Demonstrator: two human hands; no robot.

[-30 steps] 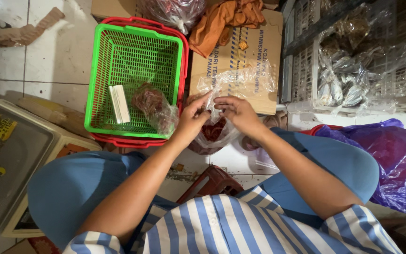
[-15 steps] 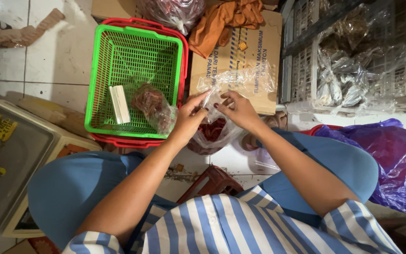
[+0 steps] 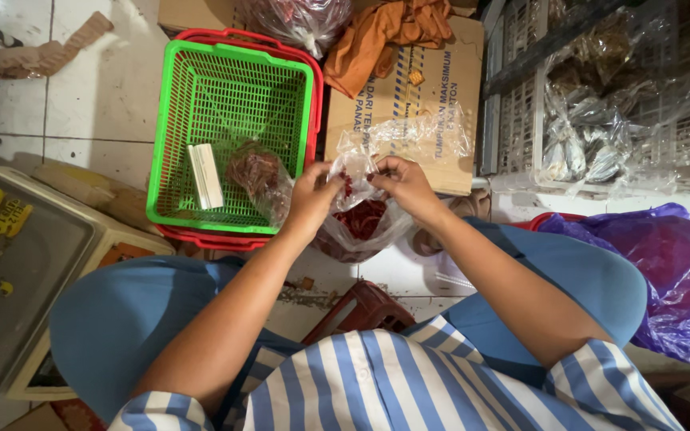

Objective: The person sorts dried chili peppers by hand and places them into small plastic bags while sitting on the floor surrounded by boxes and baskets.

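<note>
My left hand (image 3: 313,195) and my right hand (image 3: 403,183) both pinch the top of a small clear plastic bag (image 3: 361,223) holding dark red dried chillies. The bag hangs between my knees, just in front of a green plastic basket (image 3: 229,84). The bag's neck is bunched between the fingers of both hands. Inside the basket lie another small clear bag of dark red chillies (image 3: 255,172) and a white flat stick-shaped object (image 3: 205,175).
The green basket is nested in a red basket (image 3: 313,104). A cardboard box (image 3: 433,76) with an orange cloth (image 3: 389,32) stands behind my hands. White crates of bagged dried goods (image 3: 600,120) are at right, a purple plastic bag (image 3: 656,263) below them, a scale with a metal tray (image 3: 17,263) at left.
Both hands have kept working the bag's neck; the top of the bag is now gathered tighter between the fingers and the bag hangs slightly lower.
</note>
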